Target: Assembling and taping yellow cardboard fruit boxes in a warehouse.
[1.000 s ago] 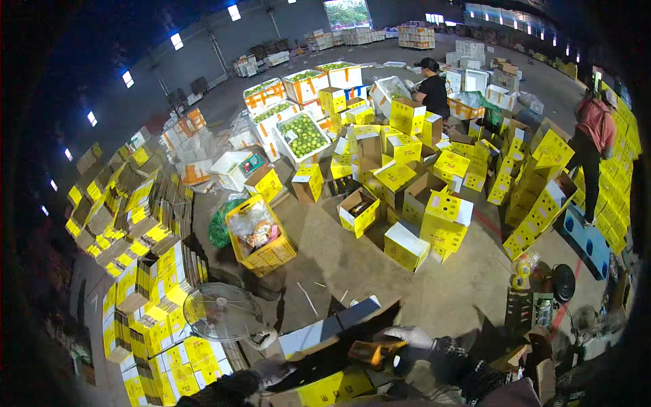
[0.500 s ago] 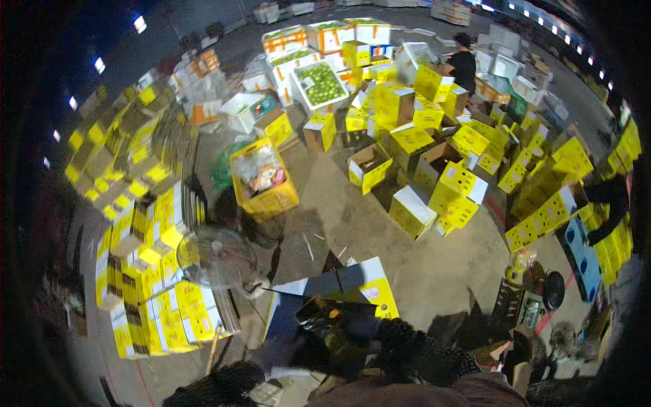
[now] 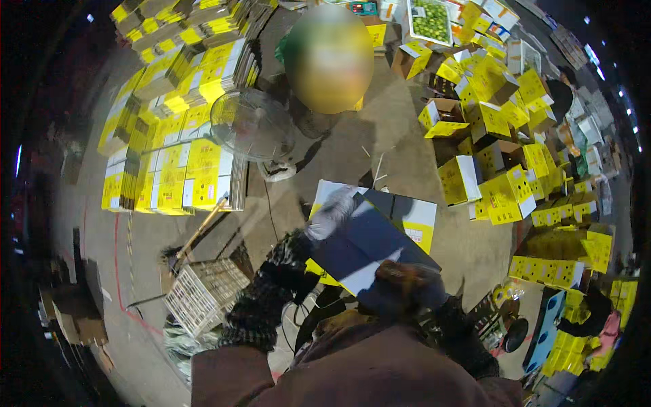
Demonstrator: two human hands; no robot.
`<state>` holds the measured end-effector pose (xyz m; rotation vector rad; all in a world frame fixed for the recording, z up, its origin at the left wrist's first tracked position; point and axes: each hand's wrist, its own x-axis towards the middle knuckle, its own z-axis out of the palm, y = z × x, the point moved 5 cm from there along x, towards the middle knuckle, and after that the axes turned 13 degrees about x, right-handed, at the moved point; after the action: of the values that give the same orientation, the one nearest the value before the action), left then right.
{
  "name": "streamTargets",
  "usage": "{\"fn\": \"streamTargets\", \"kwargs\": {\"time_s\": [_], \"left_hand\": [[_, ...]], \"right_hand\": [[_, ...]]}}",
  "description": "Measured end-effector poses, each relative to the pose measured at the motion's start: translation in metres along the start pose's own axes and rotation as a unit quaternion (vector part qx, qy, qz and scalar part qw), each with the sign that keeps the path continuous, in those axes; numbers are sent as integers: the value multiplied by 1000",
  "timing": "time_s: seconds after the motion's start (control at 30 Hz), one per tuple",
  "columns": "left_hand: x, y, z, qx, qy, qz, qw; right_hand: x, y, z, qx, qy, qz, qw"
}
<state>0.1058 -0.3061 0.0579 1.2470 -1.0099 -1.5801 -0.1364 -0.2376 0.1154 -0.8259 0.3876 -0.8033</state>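
Observation:
My left hand [image 3: 331,216], in a pale glove and smeared by motion, reaches over the upper left part of a flat cardboard sheet [image 3: 363,241]. The sheet's dark shadowed face is up, with white and yellow printed parts at its edges. I cannot make out whether the fingers grip it or only touch it. Near the sheet's lower right side is my right hand [image 3: 437,293], dark and blurred, its fingers hidden. A blurred brown and orange shape [image 3: 393,285] lies beside it; its kind does not show. Dark fuzzy sleeves cover both forearms.
Flattened yellow and white cartons [image 3: 203,169] stand stacked at left, beside a round fan [image 3: 251,125]. A white plastic crate [image 3: 203,295] and wooden stick [image 3: 202,230] are nearer. Opened yellow boxes [image 3: 502,197] crowd the right. A box of green fruit [image 3: 430,24] stands far off.
The view has tilted down and shifted, so the crate and my torso now show. My left arm has extended forward, bringing the gloved hand over the cardboard sheet.

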Motion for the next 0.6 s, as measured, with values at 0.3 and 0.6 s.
{"fn": "streamTargets", "kwargs": {"time_s": [0.3, 0.6], "left_hand": [[-8, 19, 19, 745, 106, 179, 634], [-64, 19, 51, 346, -31, 184, 920]], "right_hand": [[1, -9, 34, -463, 203, -34, 862], [3, -32, 76, -652, 145, -76, 741]]}}
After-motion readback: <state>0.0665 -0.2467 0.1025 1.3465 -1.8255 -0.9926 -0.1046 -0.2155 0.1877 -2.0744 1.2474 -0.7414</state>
